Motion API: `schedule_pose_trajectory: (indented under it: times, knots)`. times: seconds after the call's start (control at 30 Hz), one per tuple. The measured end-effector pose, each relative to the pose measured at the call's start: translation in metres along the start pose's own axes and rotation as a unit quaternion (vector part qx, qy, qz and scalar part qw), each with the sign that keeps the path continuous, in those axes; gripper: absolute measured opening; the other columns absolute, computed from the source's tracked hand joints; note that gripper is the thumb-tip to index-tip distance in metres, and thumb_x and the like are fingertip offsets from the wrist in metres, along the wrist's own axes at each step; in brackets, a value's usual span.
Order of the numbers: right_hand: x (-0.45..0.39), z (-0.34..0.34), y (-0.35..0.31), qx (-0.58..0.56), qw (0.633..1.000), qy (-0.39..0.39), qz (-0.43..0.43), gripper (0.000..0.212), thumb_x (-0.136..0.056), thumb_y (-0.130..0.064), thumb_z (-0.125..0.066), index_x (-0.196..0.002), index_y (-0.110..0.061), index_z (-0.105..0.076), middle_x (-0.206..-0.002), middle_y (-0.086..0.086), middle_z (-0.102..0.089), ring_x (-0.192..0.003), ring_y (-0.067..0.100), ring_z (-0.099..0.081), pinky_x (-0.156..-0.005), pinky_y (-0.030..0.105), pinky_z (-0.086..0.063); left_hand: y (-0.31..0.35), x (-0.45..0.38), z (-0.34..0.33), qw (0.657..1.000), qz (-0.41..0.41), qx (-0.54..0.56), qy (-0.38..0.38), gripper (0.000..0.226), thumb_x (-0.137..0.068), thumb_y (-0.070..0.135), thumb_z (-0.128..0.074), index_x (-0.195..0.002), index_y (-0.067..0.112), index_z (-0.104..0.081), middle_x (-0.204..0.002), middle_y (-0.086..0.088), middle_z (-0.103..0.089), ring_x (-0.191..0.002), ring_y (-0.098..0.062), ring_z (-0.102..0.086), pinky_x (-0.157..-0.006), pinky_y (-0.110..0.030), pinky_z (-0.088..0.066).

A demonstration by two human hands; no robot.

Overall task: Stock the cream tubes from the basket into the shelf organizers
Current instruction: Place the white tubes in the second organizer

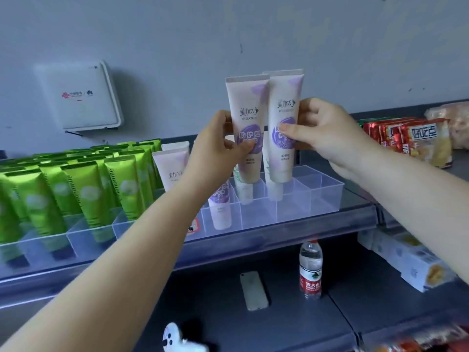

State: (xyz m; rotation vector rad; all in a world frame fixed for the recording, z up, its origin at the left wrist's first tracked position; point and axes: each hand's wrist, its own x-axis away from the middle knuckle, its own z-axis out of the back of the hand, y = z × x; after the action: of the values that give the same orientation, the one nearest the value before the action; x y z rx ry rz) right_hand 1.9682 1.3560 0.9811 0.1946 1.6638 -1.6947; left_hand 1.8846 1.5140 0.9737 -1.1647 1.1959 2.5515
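My left hand (218, 146) grips a white cream tube with a purple label (246, 107), held upright above the clear shelf organizer (314, 196). My right hand (322, 128) holds a second matching tube (285, 97) beside it, and the top of another tube shows just behind that one. Both tubes hang cap down over the organizer's middle compartments. More white tubes (172, 166) stand in the organizer's left compartments, partly hidden by my left arm. The basket is out of view.
Green tubes (83, 184) fill organizers on the left of the shelf. Red snack packets (411, 138) stand at the right. On the lower shelf are a water bottle (311, 270), a phone (253, 290) and white boxes (406, 257). A white wall box (81, 97) hangs behind.
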Motion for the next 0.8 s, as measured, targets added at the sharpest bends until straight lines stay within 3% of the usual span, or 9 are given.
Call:
schedule_pose_trajectory:
  times: [0.1, 0.17, 0.27, 0.47, 0.6, 0.8]
  knots:
    - [0.001, 0.008, 0.014, -0.008, 1.0, 0.012, 0.005, 0.018, -0.082, -0.009, -0.067, -0.093, -0.019, -0.057, -0.097, 0.003, -0.068, -0.092, 0.021, -0.066, -0.081, 0.037, -0.055, -0.007, 0.007, -0.011, 1.0, -0.001, 0.008, 0.022, 0.023, -0.086, 0.013, -0.063, -0.094, 0.025, -0.045, -0.085, 0.019, -0.054, -0.056, 0.008, -0.05, -0.057, -0.008, -0.043]
    - [0.0, 0.015, 0.022, -0.023, 1.0, 0.01, 0.0, 0.018, -0.083, -0.007, -0.066, -0.092, -0.02, -0.057, -0.094, 0.0, -0.068, -0.089, 0.018, -0.065, -0.079, 0.035, -0.054, -0.011, 0.01, -0.018, 0.999, 0.012, 0.004, 0.045, 0.023, -0.086, 0.013, -0.063, -0.094, 0.027, -0.045, -0.085, 0.02, -0.052, -0.059, 0.006, -0.05, -0.054, -0.005, -0.041]
    - [-0.003, 0.023, 0.034, -0.047, 0.999, 0.008, -0.001, 0.021, -0.083, -0.003, -0.065, -0.09, -0.02, -0.057, -0.089, -0.004, -0.068, -0.085, 0.014, -0.065, -0.077, 0.033, -0.054, -0.012, 0.012, -0.028, 0.996, 0.025, -0.022, 0.084, 0.024, -0.086, 0.015, -0.062, -0.096, 0.028, -0.045, -0.084, 0.023, -0.052, -0.066, 0.0, -0.05, -0.057, -0.009, -0.041]
    - [-0.008, 0.021, 0.059, -0.07, 0.997, -0.012, -0.014, 0.022, -0.082, -0.003, -0.066, -0.091, -0.021, -0.057, -0.087, -0.007, -0.068, -0.078, 0.005, -0.066, -0.067, 0.022, -0.053, -0.004, 0.014, -0.044, 0.991, 0.026, -0.051, 0.119, 0.023, -0.086, 0.015, -0.062, -0.096, 0.027, -0.046, -0.083, 0.025, -0.052, -0.065, 0.007, -0.05, -0.059, -0.007, -0.04]
    - [-0.008, 0.017, 0.075, -0.061, 0.997, -0.029, -0.023, 0.023, -0.08, -0.004, -0.068, -0.09, -0.022, -0.057, -0.086, -0.007, -0.069, -0.081, 0.012, -0.065, -0.074, 0.03, -0.056, -0.006, 0.02, -0.058, 0.991, 0.04, -0.056, 0.118, 0.025, -0.086, 0.013, -0.062, -0.094, 0.03, -0.046, -0.083, 0.022, -0.054, -0.065, 0.004, -0.048, -0.061, -0.011, -0.04]
    - [-0.01, 0.018, 0.089, -0.063, 0.996, -0.047, -0.03, 0.023, -0.079, -0.008, -0.071, -0.091, -0.023, -0.059, -0.091, -0.005, -0.069, -0.083, 0.012, -0.065, -0.074, 0.032, -0.055, -0.017, 0.023, -0.073, 0.985, 0.085, -0.093, 0.117, 0.02, -0.087, 0.014, -0.062, -0.099, 0.023, -0.049, -0.082, 0.018, -0.051, -0.072, -0.007, -0.049, -0.072, -0.032, -0.047]
